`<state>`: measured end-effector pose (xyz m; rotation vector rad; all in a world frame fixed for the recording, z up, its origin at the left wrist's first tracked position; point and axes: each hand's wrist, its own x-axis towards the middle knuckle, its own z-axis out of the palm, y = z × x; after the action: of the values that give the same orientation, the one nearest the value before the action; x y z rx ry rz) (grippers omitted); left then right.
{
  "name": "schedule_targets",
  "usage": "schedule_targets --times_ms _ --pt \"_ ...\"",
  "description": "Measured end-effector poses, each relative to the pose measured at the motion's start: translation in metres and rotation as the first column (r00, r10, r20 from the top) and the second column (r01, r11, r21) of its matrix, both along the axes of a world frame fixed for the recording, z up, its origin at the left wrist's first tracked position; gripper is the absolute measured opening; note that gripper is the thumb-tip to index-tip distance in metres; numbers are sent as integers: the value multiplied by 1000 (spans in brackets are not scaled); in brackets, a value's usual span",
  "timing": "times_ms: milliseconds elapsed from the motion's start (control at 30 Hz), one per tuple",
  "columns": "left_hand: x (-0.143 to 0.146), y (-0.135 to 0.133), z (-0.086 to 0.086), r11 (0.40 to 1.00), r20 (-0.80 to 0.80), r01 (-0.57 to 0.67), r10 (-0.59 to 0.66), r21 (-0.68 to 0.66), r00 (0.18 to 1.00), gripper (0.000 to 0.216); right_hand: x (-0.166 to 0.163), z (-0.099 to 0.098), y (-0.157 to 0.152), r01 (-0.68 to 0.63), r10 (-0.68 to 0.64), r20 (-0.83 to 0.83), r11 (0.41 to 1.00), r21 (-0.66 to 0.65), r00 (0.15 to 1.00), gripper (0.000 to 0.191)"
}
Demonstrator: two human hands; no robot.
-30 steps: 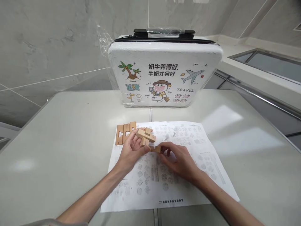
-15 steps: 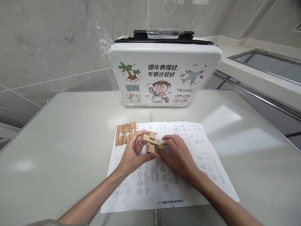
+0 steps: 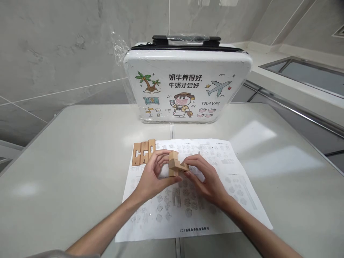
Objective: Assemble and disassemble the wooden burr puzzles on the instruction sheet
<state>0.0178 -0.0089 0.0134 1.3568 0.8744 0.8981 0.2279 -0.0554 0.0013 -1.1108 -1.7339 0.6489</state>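
Between my hands, above the printed sheet (image 3: 215, 218), is a light wooden burr puzzle (image 3: 174, 164) of interlocking notched blocks. My left hand (image 3: 153, 172) is closed around it, with the thumb at its lower end and the fingers at its upper end. My right hand (image 3: 206, 179) pinches a notched wooden piece (image 3: 183, 166) at the puzzle's right side, thumb below and index finger above. Whether that piece is fully seated in the others cannot be made out. Several darker flat wooden slats (image 3: 144, 152) with cut-out slots lie side by side, left of my left hand.
A white hard case (image 3: 188, 64) with cartoon prints, partly wrapped in clear plastic, stands upright at the back of the pale table (image 3: 67, 161). Small drawings cover the sheet under my hands. A grey wall (image 3: 67, 46) rises behind.
My right hand has shifted and now pinches the notched piece between thumb and index finger. That piece has turned, showing its notch, and the puzzle sits slightly further right in my left hand.
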Motion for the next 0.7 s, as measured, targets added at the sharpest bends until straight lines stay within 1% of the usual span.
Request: schedule_targets --times_ms 67,133,167,233,333,367,433,533,700 --pt "-2 2 2 989 -95 -106 116 103 989 69 1 3 1 17 -17 -24 1000 -14 1000 11" --pt "-4 5 5 953 -240 -167 229 255 943 72 3 3 2 79 -80 -10 996 -44 997 9" --pt "-6 7 7 928 -305 -162 269 335 913 73 4 1 3 124 -123 13 990 -63 992 9" --pt "-8 10 7 871 -390 -93 308 482 868 70 6 -4 5 212 -205 81 973 -90 975 9" --pt "-11 15 3 776 -450 36 327 630 831 58 8 -13 7 287 -268 195 955 -72 943 9" --pt "-12 15 2 754 -471 68 334 653 816 56 9 -16 7 299 -279 230 953 -56 932 8" --pt "-12 16 -2 731 -512 114 350 673 784 56 9 -20 8 314 -297 290 949 -16 910 7" --pt "-12 16 -5 728 -562 151 362 669 744 54 10 -22 8 315 -315 344 947 56 885 4" --pt "-10 15 -7 728 -598 195 347 658 723 56 9 -23 8 276 -308 384 951 136 871 6"
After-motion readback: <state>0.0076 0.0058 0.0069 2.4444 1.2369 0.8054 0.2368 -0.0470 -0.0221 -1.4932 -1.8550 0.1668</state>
